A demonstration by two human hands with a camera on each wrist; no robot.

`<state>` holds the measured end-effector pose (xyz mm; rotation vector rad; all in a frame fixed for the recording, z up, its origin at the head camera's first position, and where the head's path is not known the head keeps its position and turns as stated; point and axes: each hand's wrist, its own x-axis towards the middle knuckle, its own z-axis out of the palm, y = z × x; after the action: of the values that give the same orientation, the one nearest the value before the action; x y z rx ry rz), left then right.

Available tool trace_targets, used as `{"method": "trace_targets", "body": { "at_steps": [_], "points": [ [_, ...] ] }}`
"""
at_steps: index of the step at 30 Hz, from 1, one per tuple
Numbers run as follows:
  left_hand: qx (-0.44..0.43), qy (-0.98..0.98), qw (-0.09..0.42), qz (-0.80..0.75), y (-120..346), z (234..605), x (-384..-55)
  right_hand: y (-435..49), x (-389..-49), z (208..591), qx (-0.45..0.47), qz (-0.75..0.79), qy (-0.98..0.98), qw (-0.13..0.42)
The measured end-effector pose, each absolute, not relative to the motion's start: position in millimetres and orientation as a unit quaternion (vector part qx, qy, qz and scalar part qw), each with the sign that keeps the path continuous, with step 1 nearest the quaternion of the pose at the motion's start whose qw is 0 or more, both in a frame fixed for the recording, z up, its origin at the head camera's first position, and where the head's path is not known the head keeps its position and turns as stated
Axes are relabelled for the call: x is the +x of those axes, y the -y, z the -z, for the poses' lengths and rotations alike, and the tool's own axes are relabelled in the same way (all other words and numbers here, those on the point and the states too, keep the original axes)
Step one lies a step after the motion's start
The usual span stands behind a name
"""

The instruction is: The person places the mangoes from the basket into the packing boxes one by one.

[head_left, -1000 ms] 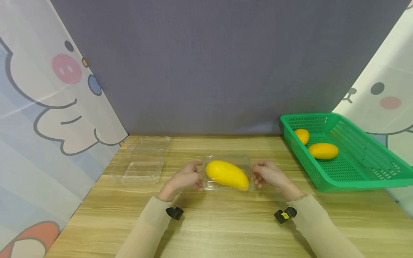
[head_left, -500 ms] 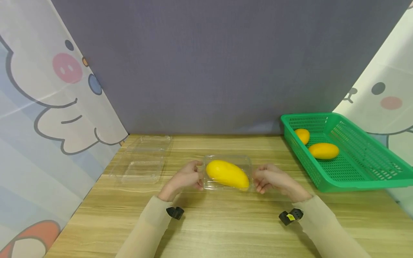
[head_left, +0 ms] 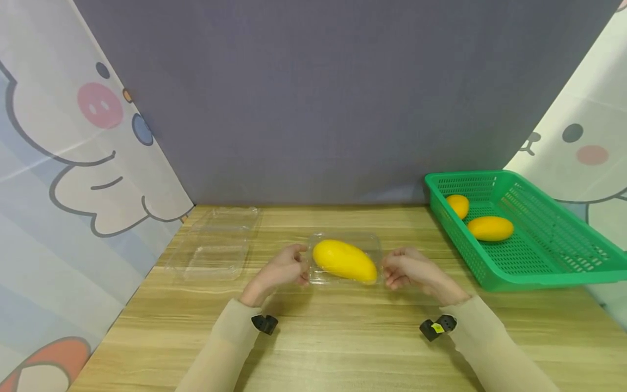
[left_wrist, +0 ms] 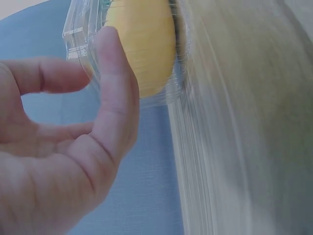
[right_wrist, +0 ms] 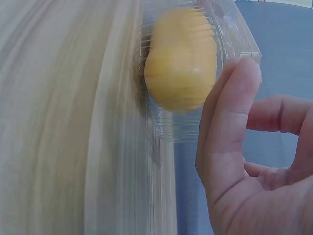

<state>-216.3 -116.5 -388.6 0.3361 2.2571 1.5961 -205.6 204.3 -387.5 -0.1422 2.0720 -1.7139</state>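
Observation:
A clear plastic clamshell box [head_left: 318,281] with one yellow mango [head_left: 345,261] inside lies in front of me, its lid down over the fruit. My left hand [head_left: 280,270] holds the left end of the box, fingers and thumb curled at its rim in the left wrist view. At the opposite end, my right hand [head_left: 416,272] pinches the rim between thumb and fingers [right_wrist: 227,117]. Seen from the right wrist, the mango [right_wrist: 181,63] shows through the ribbed plastic wall.
A green plastic basket [head_left: 490,272] at the right holds two more mangoes [head_left: 491,228]. Another clear clamshell box [head_left: 215,256], opened flat, lies at the back left. A grey wall [head_left: 313,109] borders the wooden table [head_left: 343,348] behind.
My right hand shifted slightly right, then came back a little toward the box's end. The box with the mango has moved slightly away from me. My left hand has stayed in place.

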Motion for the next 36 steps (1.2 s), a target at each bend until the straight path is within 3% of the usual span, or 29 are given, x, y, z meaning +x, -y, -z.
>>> {"method": "trace_targets", "body": {
  "at_steps": [12, 36],
  "points": [
    [0.131, -0.802, 0.209, -0.544, 119.2, 389.1, -216.7, -200.2, -208.7, 388.2, -0.038, 0.635, -0.745, 0.202],
    [0.111, -0.805, 0.185, -0.553, 113.9, 390.0, -212.6, -203.3, -201.6, 387.2, -0.056, 0.649, -0.726, 0.221]
  ]
}}
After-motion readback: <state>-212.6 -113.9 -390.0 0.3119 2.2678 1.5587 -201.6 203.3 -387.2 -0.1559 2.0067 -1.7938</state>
